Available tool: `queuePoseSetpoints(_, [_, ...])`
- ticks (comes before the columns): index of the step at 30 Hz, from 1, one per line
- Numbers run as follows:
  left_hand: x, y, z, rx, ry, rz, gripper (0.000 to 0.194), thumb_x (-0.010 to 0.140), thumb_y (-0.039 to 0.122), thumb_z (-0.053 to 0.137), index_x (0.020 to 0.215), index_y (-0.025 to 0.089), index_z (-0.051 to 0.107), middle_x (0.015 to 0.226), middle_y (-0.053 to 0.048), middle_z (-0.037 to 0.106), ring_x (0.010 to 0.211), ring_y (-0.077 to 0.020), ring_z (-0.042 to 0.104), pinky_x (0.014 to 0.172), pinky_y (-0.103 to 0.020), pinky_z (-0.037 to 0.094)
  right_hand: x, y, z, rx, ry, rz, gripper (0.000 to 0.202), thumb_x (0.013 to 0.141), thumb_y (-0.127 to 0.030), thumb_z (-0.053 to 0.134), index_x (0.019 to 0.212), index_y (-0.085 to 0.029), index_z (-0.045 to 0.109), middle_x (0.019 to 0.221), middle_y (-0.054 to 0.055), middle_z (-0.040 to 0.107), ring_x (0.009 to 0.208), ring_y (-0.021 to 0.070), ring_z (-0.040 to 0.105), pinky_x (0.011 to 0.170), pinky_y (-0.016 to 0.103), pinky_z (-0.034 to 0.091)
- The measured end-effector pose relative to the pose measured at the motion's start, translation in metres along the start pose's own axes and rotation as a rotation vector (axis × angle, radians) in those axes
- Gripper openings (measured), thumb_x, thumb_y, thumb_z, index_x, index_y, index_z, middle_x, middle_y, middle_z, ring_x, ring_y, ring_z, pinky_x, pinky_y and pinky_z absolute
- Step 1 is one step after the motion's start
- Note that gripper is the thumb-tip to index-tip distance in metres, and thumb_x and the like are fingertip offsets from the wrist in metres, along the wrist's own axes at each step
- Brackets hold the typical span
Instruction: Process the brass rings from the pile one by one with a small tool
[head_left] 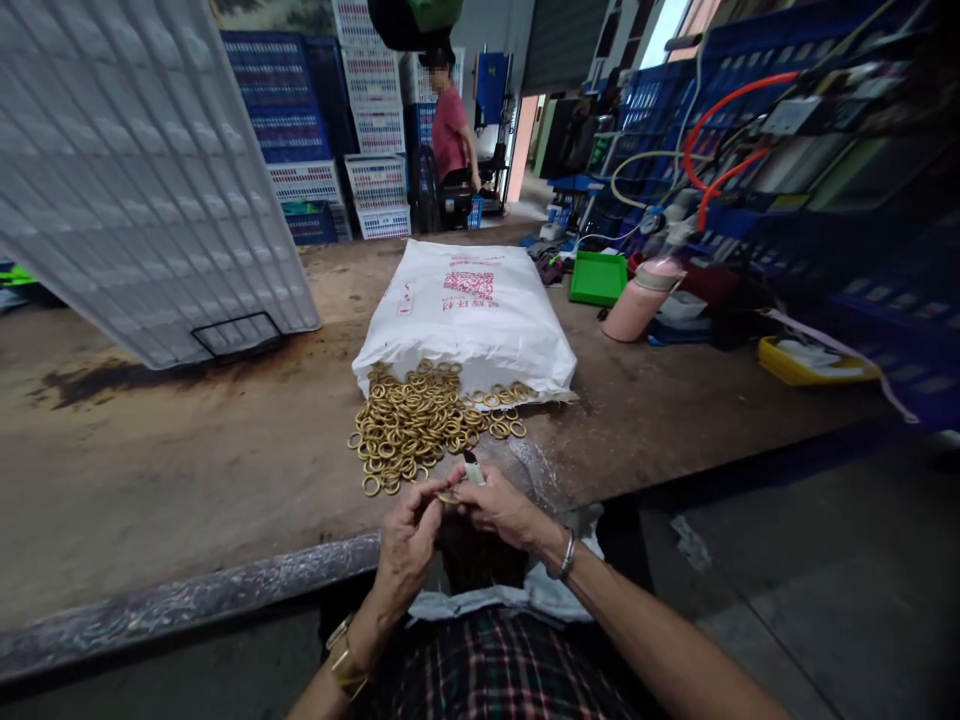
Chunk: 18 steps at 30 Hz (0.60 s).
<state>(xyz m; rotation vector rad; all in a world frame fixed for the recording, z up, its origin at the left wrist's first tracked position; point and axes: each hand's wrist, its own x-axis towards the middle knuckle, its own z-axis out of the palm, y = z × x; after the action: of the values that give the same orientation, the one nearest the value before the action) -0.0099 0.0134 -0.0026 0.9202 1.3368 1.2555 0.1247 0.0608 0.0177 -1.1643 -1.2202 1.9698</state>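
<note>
Close to my lap, in front of the table edge, my left hand [411, 530] pinches a brass-coloured ring [448, 496] between thumb and fingers. My right hand [504, 508] meets it at the ring's other side. A short pale tool with a black end [473, 468] sticks up from the right hand's grip; its exact kind is unclear. Just beyond the hands, a heap of similar rings [409, 420] spills from the mouth of a white woven sack [480, 335] with red print. Below my hands, an open bag [480, 600] with a dark inside lies at my lap.
On the left stands a tall translucent ribbed panel [165, 180]. To the right are a green tray [598, 278], a pink bottle [643, 300], a yellow tray [810, 360] and orange hoses. A person [451, 130] stands behind the table [225, 460], near stacked crates [375, 130].
</note>
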Motion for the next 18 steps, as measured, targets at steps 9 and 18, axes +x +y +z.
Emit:
queuePoseSetpoints(9, [-0.005,0.006,-0.002,0.173,0.040,0.144,0.013,0.068,0.032,0.064,0.068,0.020,0.068,0.061,0.000,0.063,0.062,-0.0165,0.055,0.064,-0.026,0.043,0.002,0.006,0.000,-0.172,0.060,-0.092,0.024,0.079,-0.040,0.048,0.069,-0.019,0.045,0.053,-0.007,0.047,0.037,0.0035,0.028,0.037,0.018,0.020])
queuePoseSetpoints(18, [-0.011,0.006,-0.001,0.037,-0.107,-0.083,0.032,0.073,0.049,0.060,0.071,0.017,0.060,0.053,0.004,0.051,0.042,-0.0069,0.039,0.043,-0.019,0.031,0.002,0.002,0.003,-0.494,0.132,-0.259,0.019,0.078,-0.026,0.044,0.060,-0.018,0.042,0.056,-0.006,0.040,0.054,0.0078,0.036,0.051,0.020,0.029])
